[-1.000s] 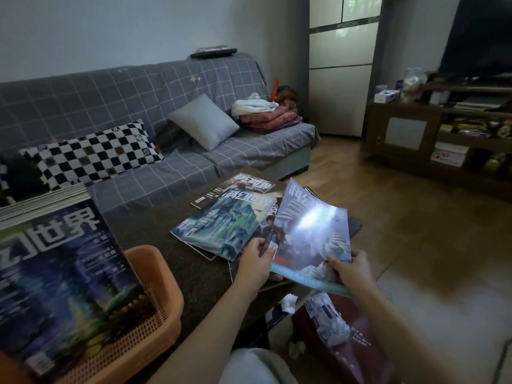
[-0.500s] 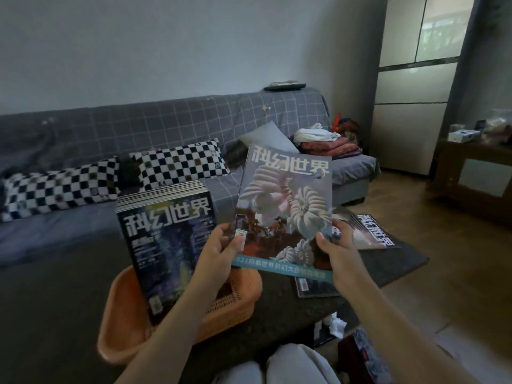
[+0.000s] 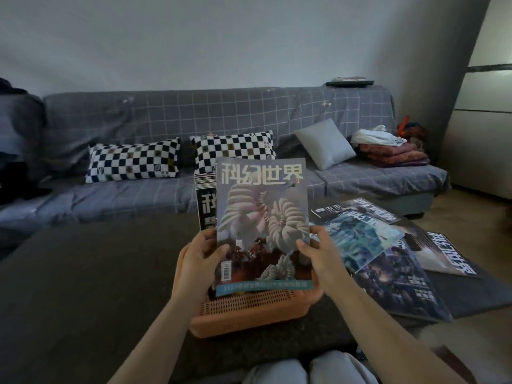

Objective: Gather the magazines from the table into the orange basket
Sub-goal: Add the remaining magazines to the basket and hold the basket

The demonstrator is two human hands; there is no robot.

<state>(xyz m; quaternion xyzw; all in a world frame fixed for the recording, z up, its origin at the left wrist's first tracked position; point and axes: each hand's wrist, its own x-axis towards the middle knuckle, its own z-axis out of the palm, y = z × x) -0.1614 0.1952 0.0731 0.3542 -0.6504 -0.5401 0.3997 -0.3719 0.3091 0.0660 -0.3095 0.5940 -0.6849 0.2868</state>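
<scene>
Magazine [image 3: 261,217] with shell-like spirals and big white Chinese title on cover is held upright, its bottom edge at the near rim of the orange basket [image 3: 249,309]. Left hand [image 3: 198,261] is curled on its left edge, thumb on the cover; right hand [image 3: 318,256] is curled on its right edge, thumb in front. Stack of magazines [image 3: 205,200] is seen standing in the basket just behind it. Four more magazines [image 3: 388,259] are left fanned on the dark table [image 3: 83,273], right of the basket. Compared with half a second ago, the held magazine is now centred over the basket and lower, covering most of the stack; both grips are unchanged.
</scene>
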